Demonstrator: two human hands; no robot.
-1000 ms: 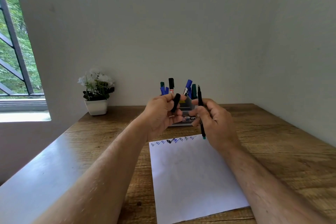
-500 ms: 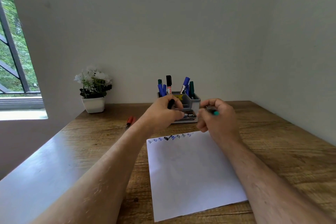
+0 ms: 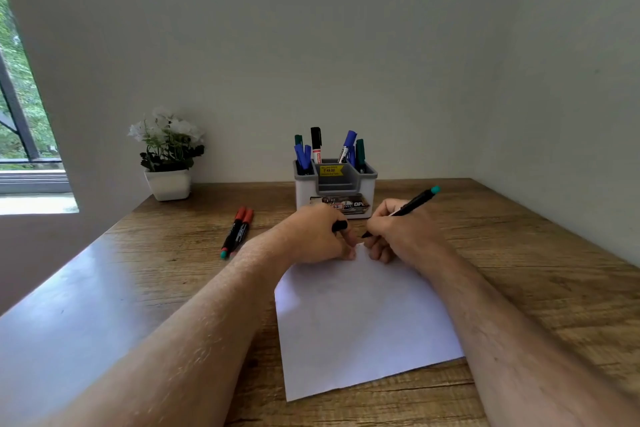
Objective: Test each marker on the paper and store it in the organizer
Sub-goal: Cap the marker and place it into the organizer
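The step in hand reads as the test stroke. The person's right hand (image 3: pixel 398 236) holds a black marker with a teal end (image 3: pixel 414 203) in a writing grip, fingers curled and pinched round the barrel. The teal end points up toward two o'clock. The tip comes down at the far edge of the white paper (image 3: pixel 360 322), though whether it touches the sheet cannot be told, since the knuckles crowd it.

The left hand (image 3: pixel 318 236) rests on the paper's far edge at about eleven o'clock from the sheet's middle. Its fingers are curled round a small black piece, most likely the cap (image 3: pixel 340 226). The two hands are just beside each other.

The grey and white organizer (image 3: pixel 335 191) stands just beyond the hands at twelve o'clock, against the wall. Blue, green and black markers already stand upright in its compartments. Two red-capped markers (image 3: pixel 239 230) lie side by side on the wooden table (image 3: pixel 519 253) at about ten o'clock from the paper, judged still untested.

The next move calls for a short mark and a check that the ink shows. Then the cap must be brought to the tip and pressed home squarely. After that comes a lift over the organizer's rim into a free slot, without knocking the markers already standing there.
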